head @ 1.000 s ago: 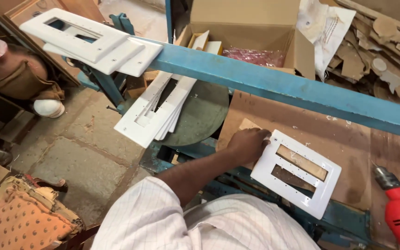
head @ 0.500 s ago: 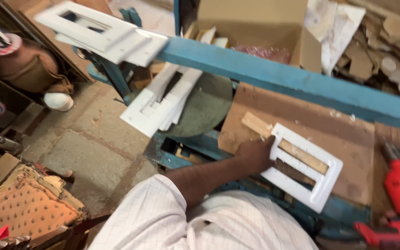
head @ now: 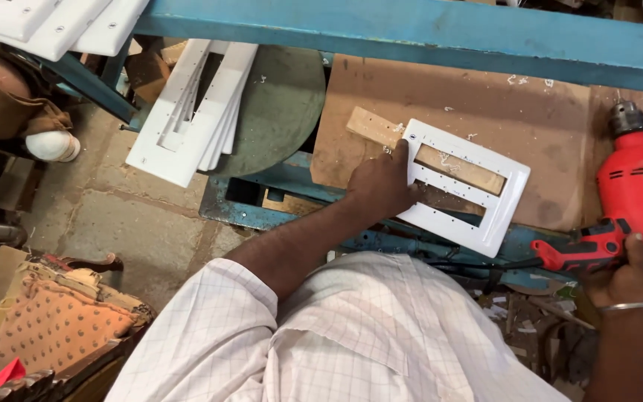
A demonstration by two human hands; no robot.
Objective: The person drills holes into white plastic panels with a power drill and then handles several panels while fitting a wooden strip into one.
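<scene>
A white plastic plate (head: pixel 511 195) with two long rectangular cut-outs and rows of small holes lies on a brown board (head: pixel 455 93). A wooden strip (head: pixel 370 125) runs under it. My left hand (head: pixel 381 182) presses flat on the plate's left edge, with the fingers spread over it. My right hand (head: pixel 629 274) grips the handle of a red power drill (head: pixel 630 195). The drill lies to the right of the plate, with its chuck pointing away from me.
A blue metal beam (head: pixel 426 33) crosses the top. A stack of white plates (head: pixel 187 112) leans on a round green disc (head: pixel 280 100) at the left; more white plates (head: pixel 46 26) sit at top left. Stone floor and an orange cushion (head: pixel 46 331) lie below left.
The view has swung down and right. My right hand with the red drill has come into view, rising beside the plate. My left hand has stayed on the plate's left edge.
</scene>
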